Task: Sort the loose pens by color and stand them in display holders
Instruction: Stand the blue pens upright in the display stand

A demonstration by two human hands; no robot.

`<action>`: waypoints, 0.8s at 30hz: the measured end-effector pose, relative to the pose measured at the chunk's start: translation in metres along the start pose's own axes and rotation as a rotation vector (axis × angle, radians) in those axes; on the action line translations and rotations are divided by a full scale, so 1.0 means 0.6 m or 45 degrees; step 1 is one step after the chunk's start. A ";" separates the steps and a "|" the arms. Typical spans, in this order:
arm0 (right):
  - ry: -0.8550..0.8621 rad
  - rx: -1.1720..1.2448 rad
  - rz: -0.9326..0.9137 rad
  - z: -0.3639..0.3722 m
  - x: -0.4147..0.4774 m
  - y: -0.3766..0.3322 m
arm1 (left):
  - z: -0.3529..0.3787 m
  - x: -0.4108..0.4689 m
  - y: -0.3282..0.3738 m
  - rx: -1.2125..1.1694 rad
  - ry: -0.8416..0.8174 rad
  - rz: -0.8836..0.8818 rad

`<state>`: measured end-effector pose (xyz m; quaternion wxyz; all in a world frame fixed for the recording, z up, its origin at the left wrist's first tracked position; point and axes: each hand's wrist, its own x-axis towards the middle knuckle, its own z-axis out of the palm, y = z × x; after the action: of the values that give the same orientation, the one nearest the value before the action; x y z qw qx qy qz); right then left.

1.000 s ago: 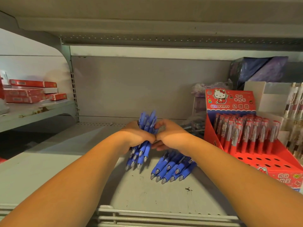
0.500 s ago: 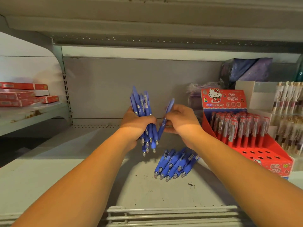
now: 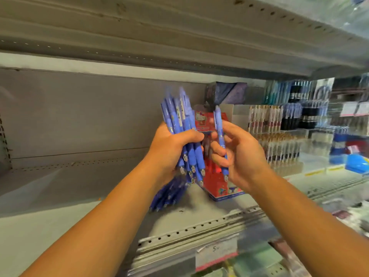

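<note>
The left hand [image 3: 171,144] is clenched around a bundle of blue pens [image 3: 184,134], tips pointing down. Just beside it, the right hand [image 3: 237,154] pinches a single blue pen [image 3: 219,132] upright. Behind both grips stands the red display holder [image 3: 217,176]; below the left grip, more loose blue pens [image 3: 169,191] lie on the shelf [image 3: 60,206].

So everything's laid out around the display box [image 3: 214,176], which sits on the shelf [image 3: 60,216]. A pile of loose pens [image 3: 169,193] lies on the shelf just left of the box. The left hand [image 3: 171,145] has a bundle of pens [image 3: 182,134] in front of the box's left side, and the right hand [image 3: 237,154] has a single pen [image 3: 219,134] in front of its right. Racks of pens [image 3: 279,132] stand to the box's right, further back.
</note>
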<state>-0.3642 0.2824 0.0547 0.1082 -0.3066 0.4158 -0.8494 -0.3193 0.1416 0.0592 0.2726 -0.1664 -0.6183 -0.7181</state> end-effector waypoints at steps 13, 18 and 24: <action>0.087 -0.067 -0.103 -0.299 -0.156 -0.243 | 0.385 -0.033 -0.117 -0.117 -0.235 -0.063; 0.086 -0.094 -0.054 -0.422 -0.179 -0.311 | 0.512 -0.023 -0.164 -0.091 -0.184 -0.079; 0.098 -0.113 -0.013 -0.524 -0.159 -0.354 | 0.584 0.006 -0.220 0.010 -0.084 -0.100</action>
<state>-0.4659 0.6593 0.0315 0.0741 -0.2803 0.4555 -0.8417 -0.4355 0.4952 0.0193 0.2243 -0.1645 -0.6358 -0.7200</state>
